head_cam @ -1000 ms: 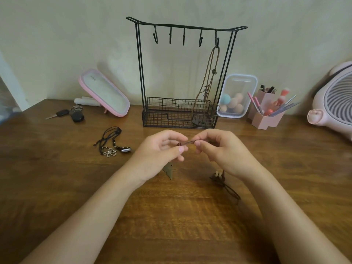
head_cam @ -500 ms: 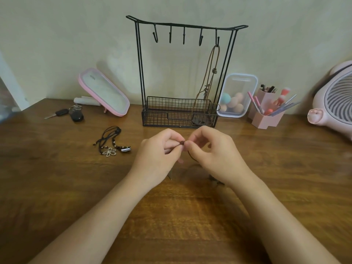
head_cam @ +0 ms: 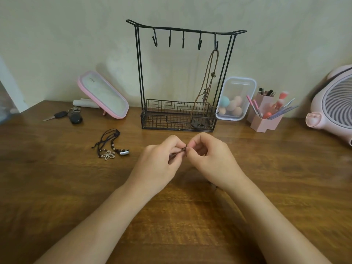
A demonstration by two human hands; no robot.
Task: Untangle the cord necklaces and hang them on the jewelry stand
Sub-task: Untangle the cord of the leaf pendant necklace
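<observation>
In front of the jewelry stand [head_cam: 140,73], the left hand [head_cam: 156,161] and right hand [head_cam: 211,157] are each pinching the dark cord necklace [head_cam: 179,152] in curled fingertips; untangling is apparently underway. The knot is needing gentle loosening next. Front-left of the stand, a tangled bundle [head_cam: 110,147] is waiting. A brown necklace [head_cam: 210,73] is hanging from its rightmost hook.

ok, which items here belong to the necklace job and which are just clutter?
Job: jewelry stand; brown necklace on its rightmost hook; dark cord pinched between left hand and right hand; black necklaces on table.
Clutter: keys; pink mirror; sponge box; brush holder; pink fan.
</observation>
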